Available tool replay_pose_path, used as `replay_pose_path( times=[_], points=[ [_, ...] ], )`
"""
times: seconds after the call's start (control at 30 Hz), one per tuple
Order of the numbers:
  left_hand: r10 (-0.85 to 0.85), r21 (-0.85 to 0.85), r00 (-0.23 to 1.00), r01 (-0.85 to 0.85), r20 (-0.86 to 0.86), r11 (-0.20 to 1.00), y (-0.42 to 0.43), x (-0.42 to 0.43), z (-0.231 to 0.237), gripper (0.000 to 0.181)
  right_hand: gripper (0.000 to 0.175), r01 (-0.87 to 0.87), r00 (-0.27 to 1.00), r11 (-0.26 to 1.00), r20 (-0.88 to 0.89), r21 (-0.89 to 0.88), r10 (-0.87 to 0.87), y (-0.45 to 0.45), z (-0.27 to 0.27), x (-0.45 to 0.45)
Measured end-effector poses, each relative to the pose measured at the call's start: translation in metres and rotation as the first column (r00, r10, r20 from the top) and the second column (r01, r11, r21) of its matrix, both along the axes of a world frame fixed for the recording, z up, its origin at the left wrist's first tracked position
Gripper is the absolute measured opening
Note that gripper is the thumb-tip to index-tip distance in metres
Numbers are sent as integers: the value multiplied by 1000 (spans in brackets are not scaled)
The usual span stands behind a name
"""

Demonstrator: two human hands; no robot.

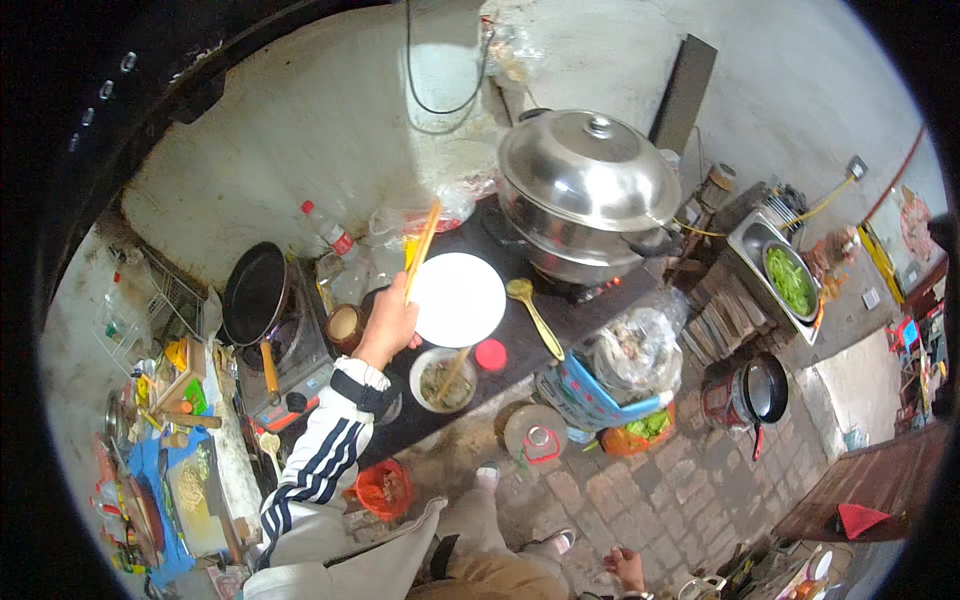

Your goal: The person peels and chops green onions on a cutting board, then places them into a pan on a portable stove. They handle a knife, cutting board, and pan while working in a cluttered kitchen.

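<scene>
My left hand [391, 319] is closed around a pair of wooden chopsticks [424, 244] and is at the left rim of a white plate [460, 300]. Just below the plate stands a bowl [442, 381] of food with a utensil in it, beside a red lid [491, 355]. A ladle [534, 319] lies on the dark table to the right. My right hand [624, 566] hangs low at the bottom of the view, fingers partly curled, with nothing visible in it.
A lidded steel steamer pot [589, 187] stands at the table's back. On the left, a frying pan [256, 294] sits over a gas burner. A blue basket [592, 401], a round stool-like object [536, 433] and an orange-red bin [384, 489] stand low near my feet.
</scene>
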State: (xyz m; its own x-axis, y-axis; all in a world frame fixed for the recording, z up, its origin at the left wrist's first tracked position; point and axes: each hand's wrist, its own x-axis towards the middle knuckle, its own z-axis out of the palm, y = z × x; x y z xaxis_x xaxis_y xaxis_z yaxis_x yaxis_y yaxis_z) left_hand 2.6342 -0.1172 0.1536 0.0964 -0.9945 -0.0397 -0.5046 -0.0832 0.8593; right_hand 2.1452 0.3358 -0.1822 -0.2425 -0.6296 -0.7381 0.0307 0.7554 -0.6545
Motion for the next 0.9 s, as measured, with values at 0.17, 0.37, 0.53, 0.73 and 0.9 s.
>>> replay_pose_path(
  times=[0.17, 0.37, 0.53, 0.73, 0.9],
  points=[
    [-233, 41, 972, 232, 26, 972, 104, -130, -3, 32, 35, 86, 996, 996, -24, -25, -86, 31, 11, -50],
    [-420, 137, 904, 407, 82, 903, 200, -286, -28, 38, 34, 306, 949, 951, -103, 50, -299, 169, 16, -133],
    [-599, 57, 800, 597, 38, 800, 216, -414, -25, 38, 31, 604, 797, 788, -118, 117, -593, 283, 20, -179],
    [-684, 132, 723, 691, -99, 711, 230, -543, -33, 36, 28, 731, 682, 672, -146, 113, -717, 337, 17, -176],
    [-766, 114, 639, 768, -68, 630, 207, -626, -51, 38, 27, 729, 671, 654, -23, 203, -741, 334, 20, -192]
  ],
)
